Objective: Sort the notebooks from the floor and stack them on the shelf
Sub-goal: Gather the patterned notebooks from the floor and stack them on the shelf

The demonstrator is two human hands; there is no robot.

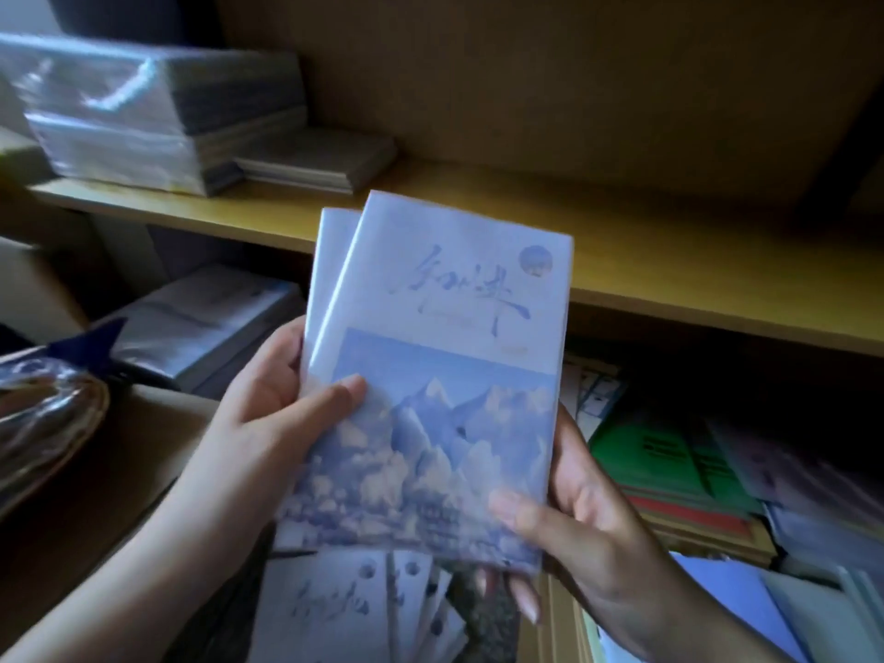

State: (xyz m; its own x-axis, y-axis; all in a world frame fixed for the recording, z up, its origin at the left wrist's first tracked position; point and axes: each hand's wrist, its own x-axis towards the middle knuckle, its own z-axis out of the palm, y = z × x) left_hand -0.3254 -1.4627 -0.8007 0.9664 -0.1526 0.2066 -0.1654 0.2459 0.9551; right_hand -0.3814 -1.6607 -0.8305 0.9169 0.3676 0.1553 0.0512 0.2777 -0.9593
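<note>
I hold a small stack of pale blue notebooks (445,356) with a mountain picture and brush lettering on the cover, raised in front of the wooden shelf (669,275). The top notebook is skewed over the one beneath. My left hand (277,404) grips the stack's left edge, thumb on the cover. My right hand (574,519) holds the lower right corner, thumb on top and fingers underneath. More notebooks of the same design (354,610) lie fanned out below the stack.
On the shelf's left stand plastic-wrapped bundles (134,112) and a low pile of grey books (320,160). Below the shelf lie a wrapped pack (205,318), green and red books (669,466) and blue sheets (746,605). A brown box (95,471) holds crinkled plastic at the left.
</note>
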